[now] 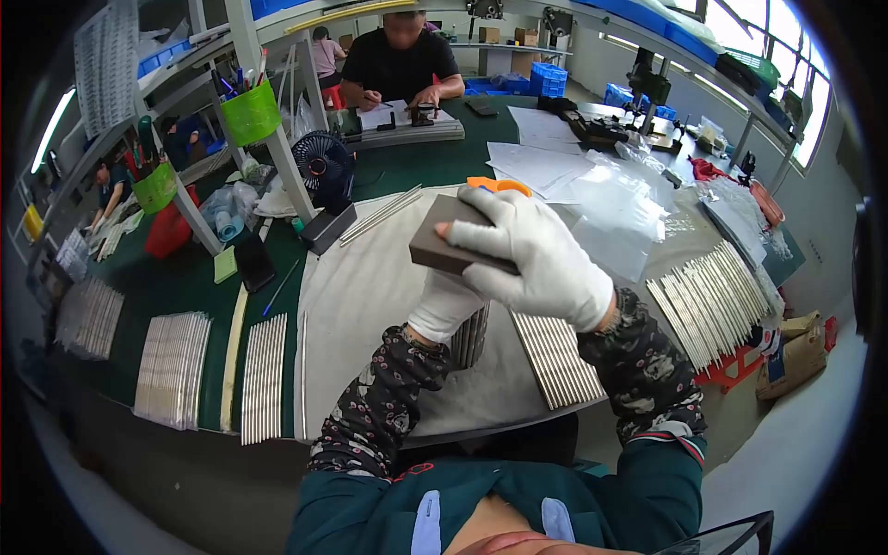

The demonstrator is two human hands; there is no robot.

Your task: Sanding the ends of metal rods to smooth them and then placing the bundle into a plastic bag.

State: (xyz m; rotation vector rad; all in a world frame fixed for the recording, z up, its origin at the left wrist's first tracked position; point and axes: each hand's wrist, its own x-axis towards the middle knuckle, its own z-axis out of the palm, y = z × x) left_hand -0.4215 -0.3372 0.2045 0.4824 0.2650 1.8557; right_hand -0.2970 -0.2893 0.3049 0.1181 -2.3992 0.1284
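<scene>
My right hand (541, 254), in a white glove with a bare fingertip showing, is closed over a brown rectangular block (442, 250). It holds the block tilted above the cloth-covered part of the table. My left hand (446, 303), also gloved in white, is just under the block; its fingers are hidden behind the block and the right hand. Close below the left hand stands a group of darker metal rods (470, 340); whether the hand touches them is hidden. A row of shiny metal rods (557, 361) lies on the cloth beside my right forearm.
More rod rows lie at the left (265, 379) and right (708, 303). A few loose rods (381, 216) are near a small black fan (324, 166). Plastic bags (618, 217) and papers cover the far right. Across the table a person (400, 69) sits at work. Shelf posts rise at the left.
</scene>
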